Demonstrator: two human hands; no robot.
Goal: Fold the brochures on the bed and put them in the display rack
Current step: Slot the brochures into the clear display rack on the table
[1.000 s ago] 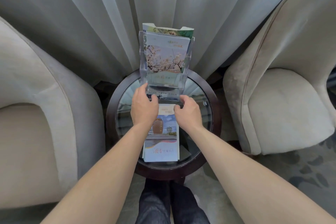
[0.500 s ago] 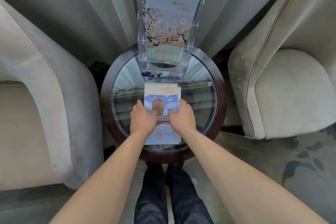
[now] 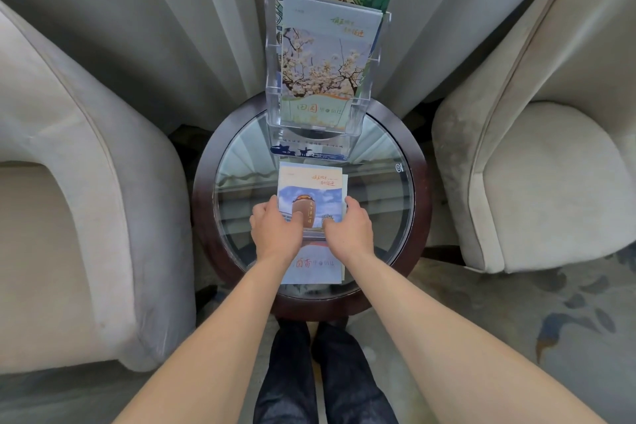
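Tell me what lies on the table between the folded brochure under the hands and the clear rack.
Only bare glass of the table: the head view shows a narrow gap between the brochure and the rack.

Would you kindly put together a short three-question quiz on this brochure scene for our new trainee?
1. True or false: the folded brochure under the hands lies flat on the glass table.
2. Which brochure stands at the front of the clear display rack? A) blossom brochure B) a plain black one C) none
3. Fill in: the left hand and right hand grip the folded brochure by its two ____ edges.

Key: 1 true; 2 A; 3 side.
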